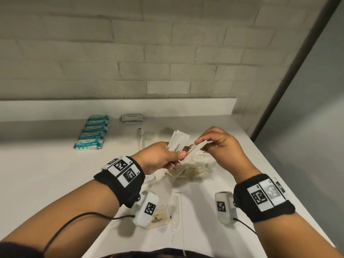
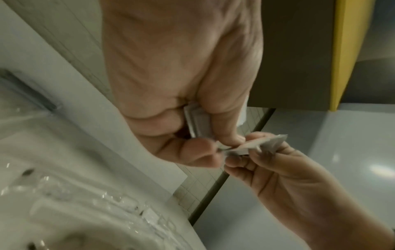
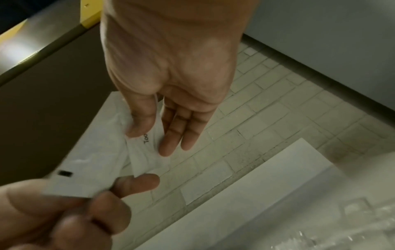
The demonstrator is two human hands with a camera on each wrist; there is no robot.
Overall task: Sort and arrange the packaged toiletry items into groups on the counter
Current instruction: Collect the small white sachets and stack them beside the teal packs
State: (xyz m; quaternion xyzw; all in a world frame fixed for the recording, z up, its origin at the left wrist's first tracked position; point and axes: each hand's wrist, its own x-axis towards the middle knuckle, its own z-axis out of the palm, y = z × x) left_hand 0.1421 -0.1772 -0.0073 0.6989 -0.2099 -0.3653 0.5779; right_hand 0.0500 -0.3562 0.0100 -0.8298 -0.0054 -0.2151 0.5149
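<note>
Above the middle of the counter, my left hand grips a fan of white toothbrush packets. My right hand pinches the end of one more white packet, which touches the left thumb. In the left wrist view the bundle sits between thumb and fingers, and the right hand holds the packet beside it. The right wrist view shows the packet printed "Too" under my thumb. Clear-wrapped items lie piled beneath both hands.
A row of teal packets and a stack of grey sachets lie near the back ledge. A wrapped toothbrush lies behind the left hand. A wrapped comb and a beige packet lie near the front. The counter edge runs along the right.
</note>
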